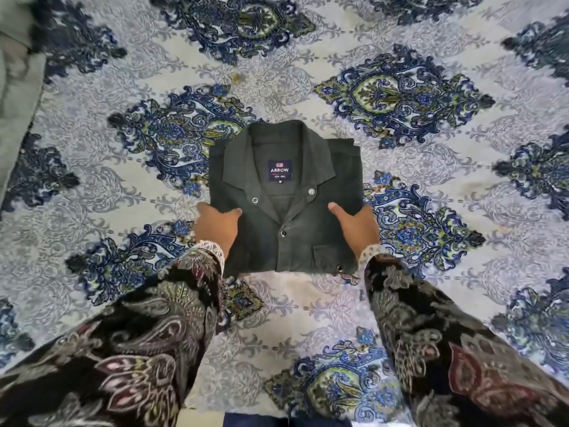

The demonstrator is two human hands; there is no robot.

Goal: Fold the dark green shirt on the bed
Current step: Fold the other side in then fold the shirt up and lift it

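The dark green shirt point(286, 211) lies folded into a compact rectangle in the middle of the bed, collar away from me, with a blue brand label showing inside the collar and snap buttons down the front. My left hand point(215, 229) grips its left edge, thumb on top and fingers hidden under the fabric. On the opposite edge my right hand point(357, 229) holds the shirt the same way, thumb lying on the cloth. Both forearms wear dark paisley sleeves.
The bedsheet point(308, 306) is pale grey-blue with dark blue and green paisley medallions and spreads out on all sides of the shirt. A grey-green fabric mass point(15, 87) lies at the far left edge.
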